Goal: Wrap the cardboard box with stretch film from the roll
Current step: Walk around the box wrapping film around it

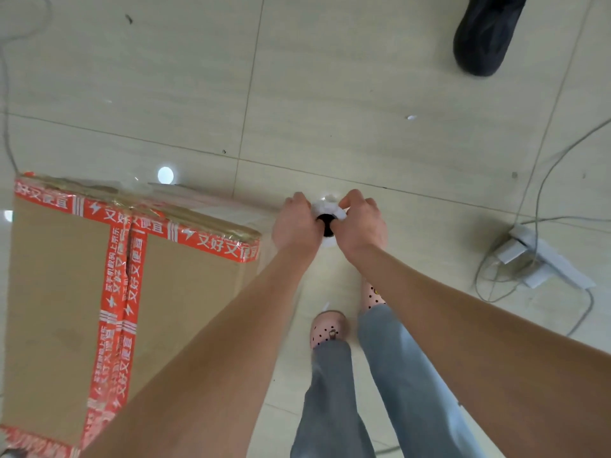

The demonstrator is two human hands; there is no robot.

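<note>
A large cardboard box [59, 292] sealed with red printed tape stands on the floor at the left. A roll of stretch film [327, 206], seen end-on with a dark core hole, is held upright to the right of the box's far corner. My left hand [296, 223] grips its left side and my right hand [360, 223] grips its right side. A clear sheet of film [231, 201] stretches from the roll toward the box's far edge, faint and hard to make out.
Pale floor tiles all round. A power strip [542, 256] with grey cables lies at the right. Another person's black shoe [484, 34] is at the top right. My own feet in pink shoes [327, 328] stand just below the hands.
</note>
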